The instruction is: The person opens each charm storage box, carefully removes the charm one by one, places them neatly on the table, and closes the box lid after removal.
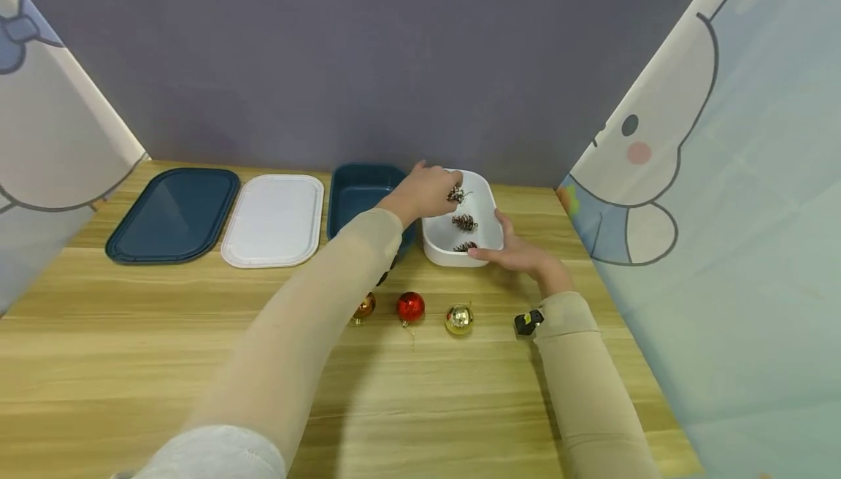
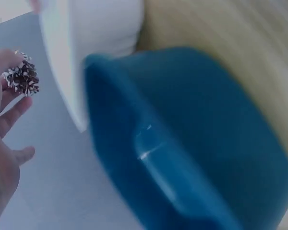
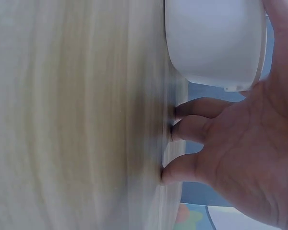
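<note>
My left hand (image 1: 428,190) pinches a small pine cone (image 2: 23,75) between its fingertips, over the far left part of a white container (image 1: 488,220). Inside that container lie a second pine cone (image 1: 465,223), near the middle, and a third pine cone (image 1: 465,247) at the front wall. My right hand (image 1: 519,251) holds the container's front right corner, thumb over the front rim and index finger along the right side. In the right wrist view its other fingers (image 3: 192,128) reach down to the table. The left hand partly hides the container's left rim.
A dark blue container (image 1: 336,205) stands left of the white one. Farther left lie a white lid (image 1: 274,220) and a dark blue lid (image 1: 174,216). In front are copper (image 1: 364,307), red (image 1: 410,307) and gold (image 1: 458,319) ball ornaments. My left forearm partly covers dark objects (image 1: 383,279).
</note>
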Demonstrator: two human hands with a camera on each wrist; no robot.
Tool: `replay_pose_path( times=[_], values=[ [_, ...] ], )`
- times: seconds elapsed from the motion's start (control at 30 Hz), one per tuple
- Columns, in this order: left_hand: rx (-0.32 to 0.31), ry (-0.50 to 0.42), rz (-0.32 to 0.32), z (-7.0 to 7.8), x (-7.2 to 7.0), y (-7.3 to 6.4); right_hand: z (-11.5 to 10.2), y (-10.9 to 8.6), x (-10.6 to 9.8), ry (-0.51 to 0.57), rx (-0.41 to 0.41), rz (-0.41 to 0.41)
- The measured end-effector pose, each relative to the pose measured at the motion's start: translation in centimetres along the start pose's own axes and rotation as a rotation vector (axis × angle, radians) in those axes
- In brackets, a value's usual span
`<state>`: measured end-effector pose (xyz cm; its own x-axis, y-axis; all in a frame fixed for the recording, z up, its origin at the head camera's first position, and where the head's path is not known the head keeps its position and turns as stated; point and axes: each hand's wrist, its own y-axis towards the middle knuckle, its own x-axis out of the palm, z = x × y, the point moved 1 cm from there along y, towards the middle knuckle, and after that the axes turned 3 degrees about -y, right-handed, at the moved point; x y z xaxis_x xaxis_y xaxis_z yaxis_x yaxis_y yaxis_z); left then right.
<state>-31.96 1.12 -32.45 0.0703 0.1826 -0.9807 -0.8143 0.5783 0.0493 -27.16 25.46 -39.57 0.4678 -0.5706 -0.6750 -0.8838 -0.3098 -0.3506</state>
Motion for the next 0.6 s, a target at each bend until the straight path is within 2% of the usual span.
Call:
replay_pose_path(
  times=[0.07, 0.17, 0.27, 0.33, 0.43, 0.6],
  values=[
    [0.025, -0.012, -0.003, 0.2, -1.3, -0.6, 0.0, -0.1, -0.1, -0.01, 0.0, 0.0],
    [0.039, -0.008, -0.04, 0.2, -2.9, -1.9, -0.1, 0.0, -0.2, -0.012, 0.001, -0.003],
    [0.031, -0.012, -0.05, -0.2, -3.8, -3.2, -0.3, 0.2, -0.2, -0.015, -0.003, -0.007],
    [0.029, -0.057, -0.031, -0.4, -3.9, -4.1, -0.4, 0.3, -0.1, -0.023, 0.005, -0.01],
    [0.045, -0.172, 0.018, -0.7, -3.8, -5.6, -0.7, 0.2, -0.1, -0.033, 0.008, -0.015],
    [0.054, -0.495, 0.139, -1.0, -3.4, -8.4, -1.0, 0.0, 0.1, -0.025, -0.002, -0.021]
  ],
)
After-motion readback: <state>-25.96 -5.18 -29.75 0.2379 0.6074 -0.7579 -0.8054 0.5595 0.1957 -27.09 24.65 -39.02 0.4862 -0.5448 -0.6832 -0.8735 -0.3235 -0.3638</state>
